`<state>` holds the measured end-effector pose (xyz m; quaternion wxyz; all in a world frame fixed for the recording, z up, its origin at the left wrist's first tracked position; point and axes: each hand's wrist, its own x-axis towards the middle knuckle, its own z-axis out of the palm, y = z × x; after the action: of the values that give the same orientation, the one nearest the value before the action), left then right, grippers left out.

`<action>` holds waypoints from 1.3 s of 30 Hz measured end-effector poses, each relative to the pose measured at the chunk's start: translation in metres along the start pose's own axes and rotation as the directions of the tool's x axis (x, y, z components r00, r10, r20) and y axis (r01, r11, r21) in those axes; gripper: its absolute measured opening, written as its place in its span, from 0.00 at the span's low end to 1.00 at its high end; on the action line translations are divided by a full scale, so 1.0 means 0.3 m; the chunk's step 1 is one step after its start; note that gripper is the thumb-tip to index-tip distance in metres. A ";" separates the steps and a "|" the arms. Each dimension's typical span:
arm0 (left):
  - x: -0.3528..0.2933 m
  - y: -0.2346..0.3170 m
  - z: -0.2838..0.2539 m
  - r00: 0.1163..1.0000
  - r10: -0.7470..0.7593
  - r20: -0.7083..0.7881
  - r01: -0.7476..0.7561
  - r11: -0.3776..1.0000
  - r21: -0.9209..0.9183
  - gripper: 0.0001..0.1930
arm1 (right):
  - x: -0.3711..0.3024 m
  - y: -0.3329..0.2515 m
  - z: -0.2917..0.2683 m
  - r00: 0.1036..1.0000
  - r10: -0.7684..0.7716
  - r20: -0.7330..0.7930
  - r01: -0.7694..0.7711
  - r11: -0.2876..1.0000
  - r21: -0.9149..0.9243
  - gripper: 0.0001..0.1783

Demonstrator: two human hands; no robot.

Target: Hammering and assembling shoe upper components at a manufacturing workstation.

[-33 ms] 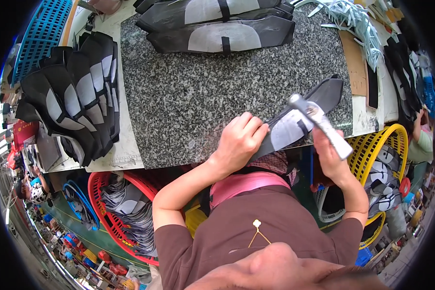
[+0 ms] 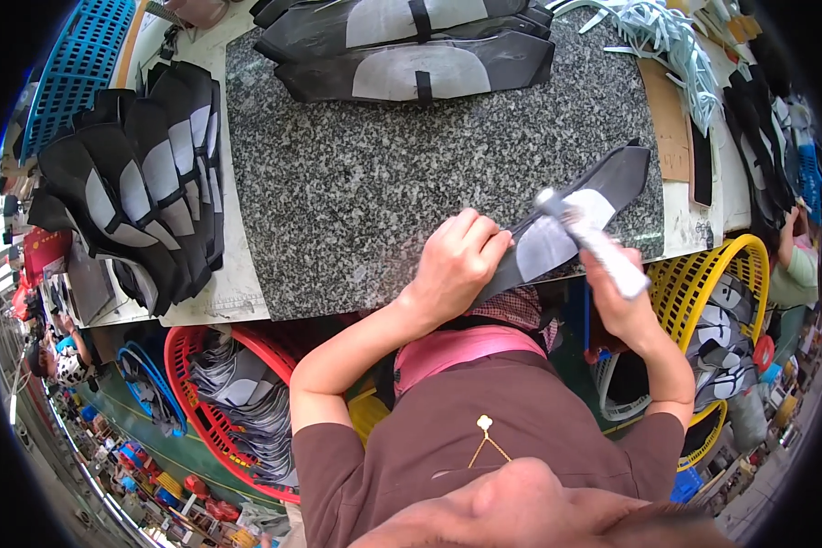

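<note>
A flat black piece with a light grey patch (image 2: 542,248), like a shoe upper, lies slantwise over the front right edge of a speckled granite slab (image 2: 365,183). My left hand (image 2: 461,263) is closed on its near left edge, fingers curled and thumb pressed in. My right hand (image 2: 623,306) grips a hammer (image 2: 614,259) by its pale handle. The hammer's metal head is over the upper edge of the piece, blurred by motion; whether it touches I cannot tell. The dark strip on the patch is largely covered by the hammer.
More black-and-grey pieces (image 2: 420,73) lie across the slab's far side, and a fanned stack (image 2: 128,173) stands left. Pale strips (image 2: 676,55) heap at far right. Below the table are a red basket (image 2: 178,393) and a yellow basket (image 2: 753,265). A co-worker (image 2: 795,260) sits at right.
The hammer has shifted slightly left and down across the piece, with my right hand moving along with it. My left hand keeps its hold in nearly the same place.
</note>
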<state>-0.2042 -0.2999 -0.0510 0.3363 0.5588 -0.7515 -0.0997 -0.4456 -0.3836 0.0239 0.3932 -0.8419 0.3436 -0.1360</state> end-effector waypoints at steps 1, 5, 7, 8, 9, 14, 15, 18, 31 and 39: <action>0.018 0.003 0.004 0.998 -0.068 0.016 0.068 0.996 -0.061 0.10 | 0.009 0.021 0.013 0.983 0.146 0.107 -0.151 0.988 0.038 0.11; 0.047 -0.008 -0.081 0.942 -0.225 0.248 0.260 0.958 -0.118 0.10 | 0.046 0.001 -0.024 0.949 0.266 0.167 -0.278 0.959 0.050 0.09; 0.022 0.000 -0.069 0.966 -0.147 0.210 0.164 0.984 -0.065 0.10 | 0.064 -0.005 -0.029 0.983 0.179 0.033 -0.181 0.979 0.093 0.04; 0.007 0.003 -0.063 0.983 -0.069 0.171 0.072 0.997 -0.007 0.10 | 0.062 -0.014 -0.029 0.983 0.179 0.031 -0.181 0.979 0.097 0.04; -0.002 0.009 -0.056 0.991 -0.036 0.130 0.033 0.999 0.030 0.11 | 0.055 -0.026 -0.030 0.986 0.162 0.037 -0.165 0.975 0.150 0.04; -0.010 0.020 -0.050 0.988 0.059 0.142 -0.081 0.985 0.155 0.11 | 0.029 0.035 0.008 0.951 0.169 0.260 -0.181 0.983 0.023 0.07; -0.012 0.019 -0.048 0.985 0.083 0.151 -0.111 0.976 0.189 0.11 | 0.043 0.026 -0.008 0.966 0.151 0.210 -0.175 0.979 0.101 0.08; -0.014 0.013 -0.050 0.984 0.098 0.146 -0.125 0.974 0.191 0.12 | 0.053 -0.002 -0.020 0.969 0.190 0.159 -0.217 0.959 0.182 0.09; 0.004 -0.072 -0.090 0.984 -0.030 0.177 0.033 0.999 -0.014 0.10 | 0.081 -0.006 0.025 0.904 0.155 0.399 -0.154 0.987 -0.034 0.06; -0.037 -0.053 -0.092 0.991 0.077 0.108 -0.089 0.989 0.116 0.09 | 0.056 0.010 0.053 0.959 0.054 0.278 -0.109 0.976 0.187 0.05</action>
<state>-0.1732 -0.2892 -0.0428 0.2667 0.5405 -0.7950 -0.0689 -0.4269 -0.3876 0.0106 0.5248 -0.7936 0.3057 -0.0369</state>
